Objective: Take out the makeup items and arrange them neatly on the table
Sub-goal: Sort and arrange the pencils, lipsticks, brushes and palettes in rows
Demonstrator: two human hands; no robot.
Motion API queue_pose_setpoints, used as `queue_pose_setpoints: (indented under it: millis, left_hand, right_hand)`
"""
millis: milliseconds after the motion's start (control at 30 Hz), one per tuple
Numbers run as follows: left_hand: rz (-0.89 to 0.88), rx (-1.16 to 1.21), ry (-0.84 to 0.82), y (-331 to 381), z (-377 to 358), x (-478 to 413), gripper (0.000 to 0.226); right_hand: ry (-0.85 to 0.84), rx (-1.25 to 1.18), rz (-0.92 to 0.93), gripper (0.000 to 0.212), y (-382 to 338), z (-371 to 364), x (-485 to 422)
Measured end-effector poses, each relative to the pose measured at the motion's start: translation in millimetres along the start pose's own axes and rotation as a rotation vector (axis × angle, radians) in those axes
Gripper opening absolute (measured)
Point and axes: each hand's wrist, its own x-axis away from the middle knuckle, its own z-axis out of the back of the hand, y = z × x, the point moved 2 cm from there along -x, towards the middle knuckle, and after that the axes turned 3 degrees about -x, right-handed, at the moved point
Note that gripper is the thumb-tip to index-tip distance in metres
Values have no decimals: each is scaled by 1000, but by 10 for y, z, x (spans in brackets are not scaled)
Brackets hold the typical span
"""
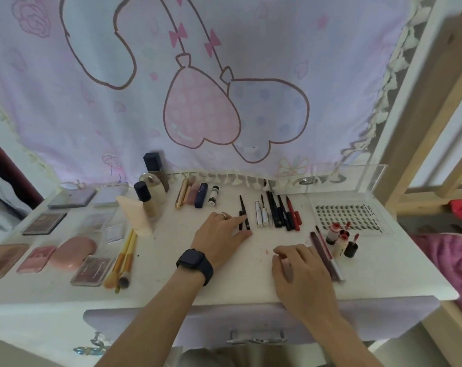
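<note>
Black pencils point(243, 213), a pair, lie mid-bench with their long axes running away from me and tips toward the curtain, tilted slightly left against the straighter pen row point(277, 210). My left hand point(221, 231) touches them with straight fingers and grips nothing. My right hand point(296, 263) rests loosely curled and empty beside the lip pencils point(326, 254). Palettes point(44, 223), brushes point(123, 258) and bottles point(147, 200) sit grouped on the bench point(171, 247), so I judge only straightening remains.

Soft, even daylight, faint shadows, slight overall blur, and strong wide-angle bending at the edges.
</note>
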Motion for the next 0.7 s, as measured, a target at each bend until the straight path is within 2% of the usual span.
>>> queue_pose_setpoints:
  millis: [267, 700]
  left_hand:
    - [-41, -94, 22, 98, -75, -76, 37]
    - [-42, -47, 1, 174, -52, -115, 31]
  right_hand:
    - [10, -47, 24, 16, 3, 26, 18]
    - [10, -49, 12, 11, 29, 3, 26]
